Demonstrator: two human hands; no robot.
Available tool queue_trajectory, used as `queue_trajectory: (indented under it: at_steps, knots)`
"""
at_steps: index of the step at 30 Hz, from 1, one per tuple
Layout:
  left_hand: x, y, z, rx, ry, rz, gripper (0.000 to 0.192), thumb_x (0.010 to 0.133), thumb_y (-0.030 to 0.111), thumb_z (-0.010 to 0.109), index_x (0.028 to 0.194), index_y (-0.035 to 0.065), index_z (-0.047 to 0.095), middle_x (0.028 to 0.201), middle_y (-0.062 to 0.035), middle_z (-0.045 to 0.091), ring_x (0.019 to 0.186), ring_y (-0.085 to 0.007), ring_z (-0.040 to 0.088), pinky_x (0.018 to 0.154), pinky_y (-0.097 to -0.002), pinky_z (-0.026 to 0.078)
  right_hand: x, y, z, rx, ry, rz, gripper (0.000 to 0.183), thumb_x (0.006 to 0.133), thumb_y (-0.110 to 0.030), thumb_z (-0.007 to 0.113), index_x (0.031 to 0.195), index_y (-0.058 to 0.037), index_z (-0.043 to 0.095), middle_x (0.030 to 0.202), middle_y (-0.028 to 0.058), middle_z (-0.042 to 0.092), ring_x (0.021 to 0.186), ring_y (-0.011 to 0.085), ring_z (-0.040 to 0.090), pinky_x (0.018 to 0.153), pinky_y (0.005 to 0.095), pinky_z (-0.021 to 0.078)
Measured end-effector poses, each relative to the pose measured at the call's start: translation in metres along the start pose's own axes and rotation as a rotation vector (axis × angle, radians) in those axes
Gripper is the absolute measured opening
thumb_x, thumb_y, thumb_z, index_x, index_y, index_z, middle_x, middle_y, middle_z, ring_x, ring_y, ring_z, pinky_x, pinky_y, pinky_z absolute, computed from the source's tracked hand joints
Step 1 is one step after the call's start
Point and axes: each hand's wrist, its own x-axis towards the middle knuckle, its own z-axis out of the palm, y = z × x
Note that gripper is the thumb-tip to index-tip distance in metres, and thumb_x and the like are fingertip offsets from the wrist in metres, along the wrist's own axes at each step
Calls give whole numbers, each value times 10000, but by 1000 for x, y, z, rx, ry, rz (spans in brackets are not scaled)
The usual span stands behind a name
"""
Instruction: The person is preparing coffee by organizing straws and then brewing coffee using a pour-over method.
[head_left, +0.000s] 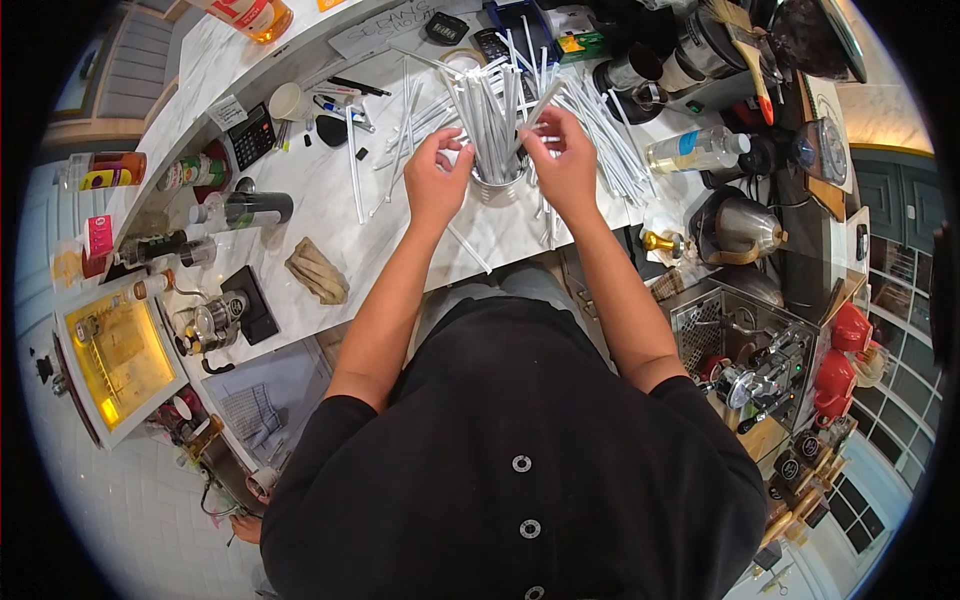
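Observation:
A bundle of paper-wrapped straws (491, 120) stands upright in a round metal container (498, 182) near the counter's front edge. On its left side is my left hand (439, 178), fingers curled beside the bundle; whether it grips a straw is hard to see. My right hand (561, 156) is on the other side, with thumb and fingers closed on a wrapped straw (546, 105) that slants up to the right. More wrapped straws (600, 142) lie loosely spread on the marble counter to the right, and others (420, 120) to the left and behind.
Left on the counter (300, 247) are a brown cloth (317, 271), bottles (247, 209), pens (346, 109), a paper cup (286, 101) and a calculator (251, 136). To the right stand a plastic bottle (694, 150), a gooseneck kettle (746, 225) and an espresso machine (757, 367). Another person's hand (246, 527) shows lower left.

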Motion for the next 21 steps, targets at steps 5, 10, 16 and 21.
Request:
queue_trajectory:
  at_steps: [5, 10, 16, 21]
  knots:
    - [-14, -18, -3, 101, 63, -20, 380, 873, 171, 812, 1222, 59, 713, 939, -34, 698, 641, -130, 544, 629, -302, 483, -9, 29, -9, -84, -49, 87, 372, 890, -102, 778, 1239, -19, 681, 1076, 116, 733, 881, 186, 709, 754, 324, 575]
    - [-22, -39, 1, 52, -79, -150, 313, 935, 205, 774, 1213, 65, 743, 968, -43, 744, 702, -118, 603, 651, -289, 481, -16, 53, -8, -165, -170, 151, 369, 892, -113, 763, 1240, -22, 682, 1065, 137, 709, 808, 200, 688, 726, 342, 564]
    - [-13, -49, 1, -25, -174, -157, 281, 968, 204, 739, 1211, 62, 745, 982, -43, 750, 737, -116, 621, 664, -278, 476, -39, 56, -3, -128, -88, 233, 374, 905, -127, 754, 1253, -16, 673, 1059, 141, 705, 784, 209, 685, 709, 357, 554]
    - [-27, -72, -21, -18, -238, -148, 297, 970, 177, 726, 1244, 64, 721, 999, -49, 728, 781, -128, 611, 685, -286, 483, -74, 48, -9, -118, 124, 334, 360, 933, -182, 754, 1241, -14, 675, 941, 114, 734, 773, 189, 680, 708, 337, 549]
